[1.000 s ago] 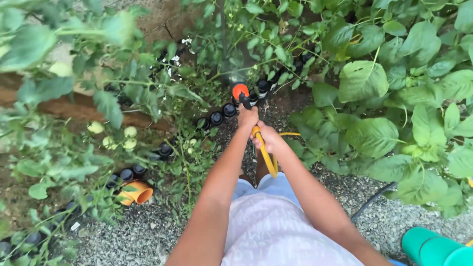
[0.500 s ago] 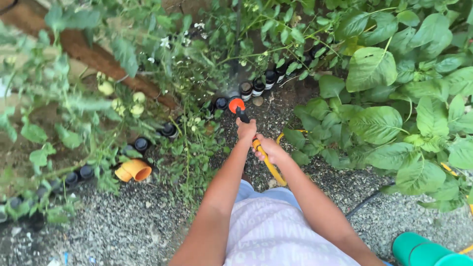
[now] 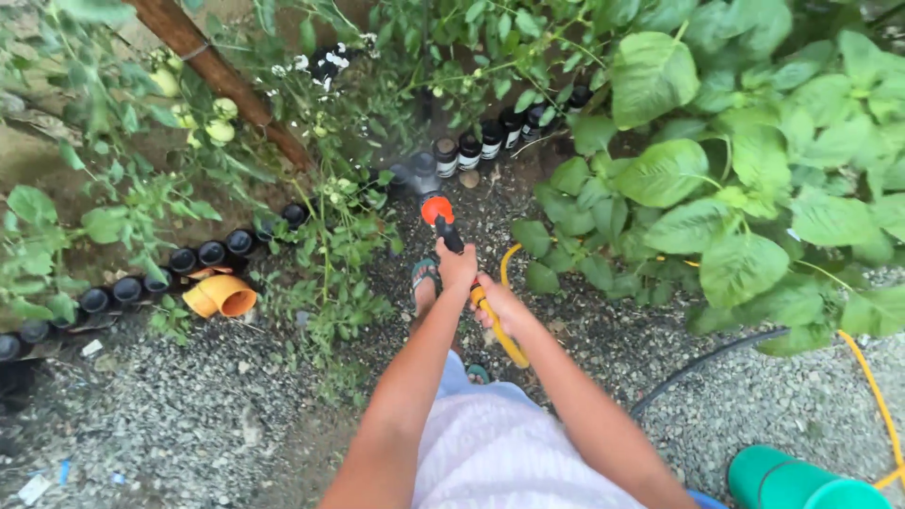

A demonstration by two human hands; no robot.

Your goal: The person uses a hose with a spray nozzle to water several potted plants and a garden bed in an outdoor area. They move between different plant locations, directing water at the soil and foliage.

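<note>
The left hand (image 3: 459,267) is wrapped around the grip of an orange-headed hose spray nozzle (image 3: 437,211), and the right hand (image 3: 497,302), just behind and beside it, is curled around the yellow garden hose (image 3: 505,337) where it feeds into the grip. The nozzle sits just ahead of the left knuckles, out over the gravel (image 3: 170,415), and a faint mist shows beyond its head. Its long axis runs away from the body and slightly leftward, with the head aimed at the row of dark upturned bottles (image 3: 490,141) edging the bed and the stems beyond them. To water well here, I judge the spray should stay low at the plant bases, not on the broad leaves (image 3: 660,174) to the right of the hands, while the right hand keeps the hose slack and unkinked.
</note>
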